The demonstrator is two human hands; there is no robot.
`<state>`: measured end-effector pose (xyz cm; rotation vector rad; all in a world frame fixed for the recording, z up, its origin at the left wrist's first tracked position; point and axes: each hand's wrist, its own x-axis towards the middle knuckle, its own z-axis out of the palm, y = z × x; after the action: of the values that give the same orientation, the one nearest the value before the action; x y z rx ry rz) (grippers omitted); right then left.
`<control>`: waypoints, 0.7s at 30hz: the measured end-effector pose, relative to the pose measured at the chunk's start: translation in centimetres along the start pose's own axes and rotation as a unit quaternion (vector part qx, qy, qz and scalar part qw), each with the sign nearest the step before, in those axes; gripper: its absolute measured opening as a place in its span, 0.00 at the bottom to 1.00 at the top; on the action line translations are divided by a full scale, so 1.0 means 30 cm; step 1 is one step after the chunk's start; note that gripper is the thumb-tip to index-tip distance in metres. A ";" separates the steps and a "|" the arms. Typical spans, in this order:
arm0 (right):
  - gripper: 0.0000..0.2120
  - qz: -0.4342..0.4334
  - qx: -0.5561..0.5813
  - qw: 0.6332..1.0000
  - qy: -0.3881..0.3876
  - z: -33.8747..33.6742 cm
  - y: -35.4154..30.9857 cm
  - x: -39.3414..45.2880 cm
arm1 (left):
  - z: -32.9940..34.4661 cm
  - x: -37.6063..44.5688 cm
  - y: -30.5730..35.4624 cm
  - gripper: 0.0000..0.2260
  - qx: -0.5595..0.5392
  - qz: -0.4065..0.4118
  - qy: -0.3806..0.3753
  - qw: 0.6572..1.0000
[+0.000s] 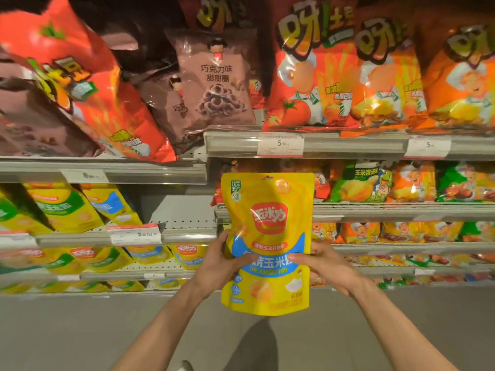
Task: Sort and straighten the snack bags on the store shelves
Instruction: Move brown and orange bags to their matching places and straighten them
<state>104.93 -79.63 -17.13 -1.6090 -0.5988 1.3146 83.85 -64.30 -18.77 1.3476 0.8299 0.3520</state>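
before the snack shelves point(348, 145), both forearms raised, left hand point(217, 266) and right hand point(322, 266) each with grip clamped on upright yellow corn bag point(267, 218), thumbs across front

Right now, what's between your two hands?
The yellow corn bag, held upright by the left hand and right hand at its sides, in the head view.

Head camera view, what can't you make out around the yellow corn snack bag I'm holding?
- Yellow corn bag: back face turned away; side edges covered by left hand and right hand.
- Orange bags behind it: mostly hidden.
- Price tag: small print too small.
- Lower-left yellow bags: blurred.
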 end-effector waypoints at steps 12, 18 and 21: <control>0.13 0.043 -0.033 0.998 -0.040 0.491 0.057 0.236 | -0.458 -0.123 -0.153 0.23 0.019 -0.063 0.107 0.992; 0.13 0.020 0.045 0.999 -0.005 0.710 0.051 0.393 | -0.654 -0.053 -0.141 0.20 0.047 -0.042 0.149 0.987; 0.15 0.000 0.087 0.996 0.019 0.765 0.044 0.468 | -0.712 0.005 -0.143 0.25 0.053 -0.005 0.169 0.984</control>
<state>87.51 -60.47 -24.55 -1.4877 -0.4482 1.2966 68.00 -49.93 -22.88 1.4016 1.1489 0.5447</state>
